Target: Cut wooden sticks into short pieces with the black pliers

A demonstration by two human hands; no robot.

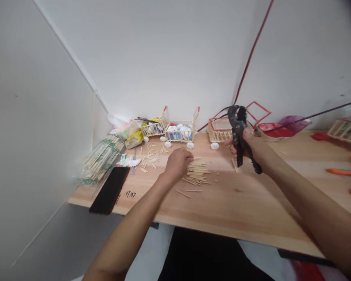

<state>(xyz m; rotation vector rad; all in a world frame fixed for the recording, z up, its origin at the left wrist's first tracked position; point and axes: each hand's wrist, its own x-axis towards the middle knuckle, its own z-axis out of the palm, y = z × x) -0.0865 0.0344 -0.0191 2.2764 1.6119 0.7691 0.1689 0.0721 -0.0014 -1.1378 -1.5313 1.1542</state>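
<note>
My left hand [178, 163] rests at the top of a pile of short wooden sticks [197, 173]. Its fingers are closed together at the tips, and whatever they may pinch is hidden. Raised above the tabletop, my right hand [251, 142] is wrapped round a black pipe cutter [238, 130] with its jaw pointing up and its two handles spread downward. Two loose sticks lie just in front of the pile, and another stick lies on the wood below the cutter.
Small stick-built carts [179, 134] with white wheels line the wall. Shorter stick pieces [150, 158] are scattered at the left, beside a phone [109, 191] and a bagged bundle of sticks [102, 158]. Orange-handled tools [342, 171] lie at the right. A red bag [276, 130] sits behind.
</note>
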